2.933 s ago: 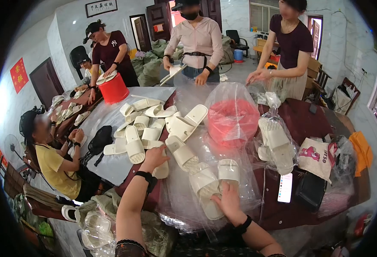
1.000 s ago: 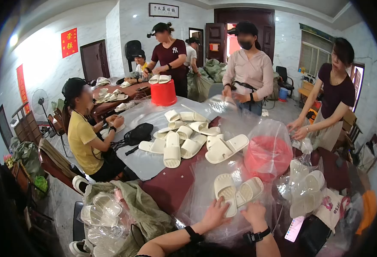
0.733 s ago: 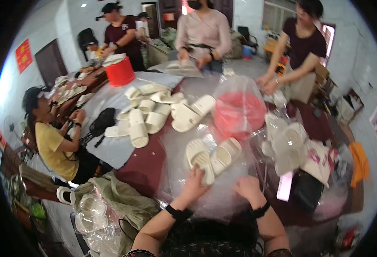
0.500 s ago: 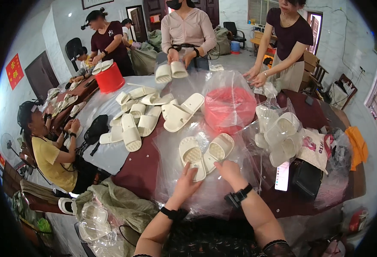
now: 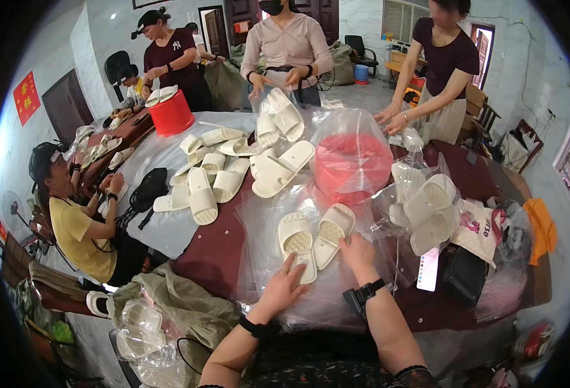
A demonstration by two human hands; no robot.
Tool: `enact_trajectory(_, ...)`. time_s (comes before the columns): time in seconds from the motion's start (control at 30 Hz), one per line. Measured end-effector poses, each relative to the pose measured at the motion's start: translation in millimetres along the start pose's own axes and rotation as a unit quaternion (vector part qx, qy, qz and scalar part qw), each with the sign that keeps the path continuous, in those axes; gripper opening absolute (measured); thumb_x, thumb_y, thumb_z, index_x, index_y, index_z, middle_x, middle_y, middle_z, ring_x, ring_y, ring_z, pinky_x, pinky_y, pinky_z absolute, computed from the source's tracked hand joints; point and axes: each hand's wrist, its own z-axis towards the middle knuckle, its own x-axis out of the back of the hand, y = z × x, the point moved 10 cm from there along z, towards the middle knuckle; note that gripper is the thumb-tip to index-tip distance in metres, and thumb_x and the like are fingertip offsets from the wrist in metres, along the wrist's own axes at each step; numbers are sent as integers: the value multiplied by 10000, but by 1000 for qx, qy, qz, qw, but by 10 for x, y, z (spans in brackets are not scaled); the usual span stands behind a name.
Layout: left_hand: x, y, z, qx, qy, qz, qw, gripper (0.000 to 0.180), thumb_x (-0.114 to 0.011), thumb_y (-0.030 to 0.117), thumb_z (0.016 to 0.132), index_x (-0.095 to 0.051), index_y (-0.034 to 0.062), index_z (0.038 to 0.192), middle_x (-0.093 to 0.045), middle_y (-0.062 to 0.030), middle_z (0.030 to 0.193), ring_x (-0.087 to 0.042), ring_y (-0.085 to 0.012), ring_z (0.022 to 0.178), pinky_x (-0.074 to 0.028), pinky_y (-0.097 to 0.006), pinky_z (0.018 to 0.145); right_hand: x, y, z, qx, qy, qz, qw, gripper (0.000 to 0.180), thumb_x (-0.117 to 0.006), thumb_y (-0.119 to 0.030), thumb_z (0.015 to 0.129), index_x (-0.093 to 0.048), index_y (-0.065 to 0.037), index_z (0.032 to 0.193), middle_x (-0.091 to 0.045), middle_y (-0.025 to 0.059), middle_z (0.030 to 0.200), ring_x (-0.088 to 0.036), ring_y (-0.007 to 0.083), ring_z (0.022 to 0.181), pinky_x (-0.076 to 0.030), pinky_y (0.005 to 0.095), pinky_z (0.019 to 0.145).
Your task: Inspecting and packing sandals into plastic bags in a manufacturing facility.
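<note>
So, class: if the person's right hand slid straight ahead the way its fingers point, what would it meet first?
The right hand already touches the cream slipper; beyond it, probably the red basin under plastic, though depth is unclear.

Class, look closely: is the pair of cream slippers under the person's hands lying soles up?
Yes: both slippers show their patterned soles beneath the left hand and right hand.

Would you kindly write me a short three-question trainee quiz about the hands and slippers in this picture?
1. True or false: the left hand and right hand both rest at a pair of cream slippers on clear plastic bags.
2. What colour is the bucket at the table's far left? A) blue B) red C) green
3. Fill in: the right wrist wears a black ____.

Key: 1 true; 2 B; 3 watch.
</note>
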Motion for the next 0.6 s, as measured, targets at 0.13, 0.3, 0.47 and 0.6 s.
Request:
enact_trajectory(0.13, -3, -1, 40, 14, -20, -25, 999, 535, -736, 260, 816, -548, 113, 1295, -361, -206, 1498, -547, -427, 1183, -487, -436, 941, -187, -11, 122, 7, -11, 8, 1000, 340, -590, -309, 879, -614, 18, 968, -689, 215, 808, -684, 389, 774, -535, 493, 703)
enact_trajectory(0.3, 71, 2, 23, -26, 14, -48, 998, 545, -733, 210, 793, -545, 117, 1295, -373, -208, 1489, -554, -444, 1145, -497, -458, 920, -97, 94, 267, 5, 33, -17, 999, 281, -579, -224, 875, -585, 28, 1000, -678, 215, 754, -680, 403, 738, -536, 491, 690)
enact_trajectory(0.47, 42, -96, -35, -8, -12, -113, 993, 555, -738, 216, 790, -553, 134, 1306, -382, -148, 1510, -550, -404, 1158, -510, -429, 906, 228, -141, 103, 65, 38, -1, 997, 221, -595, -199, 869, -578, -10, 982, -669, 220, 760, -670, 411, 751, -521, 515, 689)
enact_trajectory(0.6, 20, 6, -27, -53, -3, 26, 998, 562, -749, 246, 784, -574, 162, 1310, -381, -121, 1521, -572, -362, 1105, -516, -410, 892, 221, -341, -157, 34, 9, 49, 998, 246, -618, -250, 877, -586, -33, 989, -674, 221, 825, -670, 397, 788, -518, 507, 700)
